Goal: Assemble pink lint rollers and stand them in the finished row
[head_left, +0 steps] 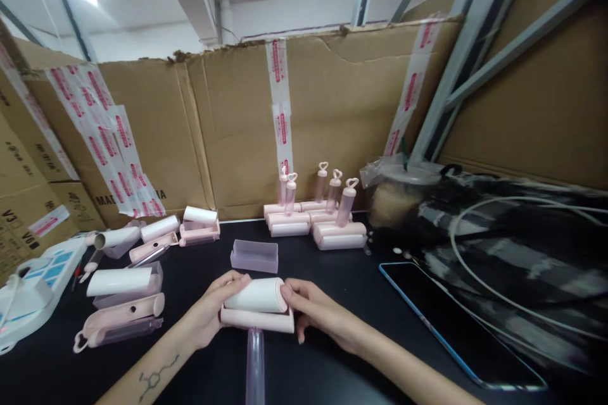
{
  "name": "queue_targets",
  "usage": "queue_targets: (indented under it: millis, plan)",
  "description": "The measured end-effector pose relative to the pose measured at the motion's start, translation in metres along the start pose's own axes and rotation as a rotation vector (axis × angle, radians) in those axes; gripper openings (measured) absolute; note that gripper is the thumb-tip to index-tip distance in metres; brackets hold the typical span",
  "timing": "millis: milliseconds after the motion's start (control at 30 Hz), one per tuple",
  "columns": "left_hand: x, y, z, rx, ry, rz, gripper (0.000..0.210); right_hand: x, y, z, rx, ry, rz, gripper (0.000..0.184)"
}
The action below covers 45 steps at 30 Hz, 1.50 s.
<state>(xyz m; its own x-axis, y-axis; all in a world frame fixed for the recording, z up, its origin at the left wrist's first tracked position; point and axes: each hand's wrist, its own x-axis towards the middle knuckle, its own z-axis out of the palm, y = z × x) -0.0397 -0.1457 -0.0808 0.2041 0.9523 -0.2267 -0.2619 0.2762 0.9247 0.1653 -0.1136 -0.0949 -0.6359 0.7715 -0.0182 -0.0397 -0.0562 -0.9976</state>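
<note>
A pink lint roller (259,310) with a white paper roll lies on the black table (332,361), its translucent handle (254,367) pointing toward me. My left hand (213,310) grips the roller's left end. My right hand (316,310) holds its right end, with fingertips on the white roll. Just beyond the roller stands a translucent pink cover (254,255).
Finished rollers (316,218) stand upright at the back by the cardboard wall (332,107). Loose rolls and pink parts (126,294) lie at the left, next to a white power strip (33,285). At the right are a tablet (456,323), white cables (498,253) and a lidded cup (408,183).
</note>
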Motion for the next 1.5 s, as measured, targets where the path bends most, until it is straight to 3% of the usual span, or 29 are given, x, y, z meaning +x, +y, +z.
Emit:
queue_targets:
  millis: [233, 367, 500, 767, 833, 900, 1033, 1100, 1167, 1233, 1367, 1500]
  plan:
    - [0.003, -0.010, 0.002, -0.048, 0.085, -0.090, 0.030, 0.000, 0.001, 0.004, 0.254, -0.046, 0.107, 0.040]
    - [0.003, -0.009, 0.007, -0.048, 0.003, -0.127, 0.029, 0.002, -0.003, 0.007, 0.304, 0.042, 0.171, 0.038]
    - [0.002, -0.005, 0.009, -0.023, -0.002, -0.154, 0.034, 0.001, -0.009, 0.007, 0.302, 0.141, 0.164, 0.038]
    - [0.002, -0.005, 0.010, 0.009, -0.038, -0.093, 0.031, -0.001, -0.010, 0.007, 0.260, 0.073, 0.096, 0.043]
    - [0.001, -0.004, 0.009, 0.035, -0.044, -0.056, 0.031, 0.000, -0.008, 0.005, 0.149, 0.054, 0.049, 0.042]
    - [0.001, -0.001, 0.006, 0.036, -0.030, -0.015, 0.031, 0.001, -0.008, -0.001, -0.113, 0.091, -0.051, 0.041]
    - [0.002, 0.003, -0.003, -0.056, 0.053, 0.058, 0.031, -0.004, -0.013, -0.015, -0.640, 0.285, -0.419, 0.032]
    - [0.003, 0.004, -0.006, -0.086, 0.078, 0.113, 0.032, -0.007, -0.014, -0.016, -0.729, 0.197, -0.543, 0.046]
    - [0.003, 0.004, -0.007, -0.072, 0.057, 0.136, 0.032, -0.008, -0.012, -0.014, -0.819, 0.035, -0.592, 0.070]
    - [0.002, 0.003, -0.006, -0.030, 0.018, 0.127, 0.032, -0.006, -0.007, -0.011, -0.931, -0.043, -0.642, 0.081]
    - [-0.002, 0.001, 0.000, 0.059, 0.035, 0.140, 0.031, 0.002, 0.001, -0.012, -1.094, 0.010, -0.769, 0.085]
    - [-0.005, 0.000, 0.003, 0.099, 0.062, 0.158, 0.031, 0.001, -0.003, -0.012, -1.148, 0.027, -0.748, 0.084]
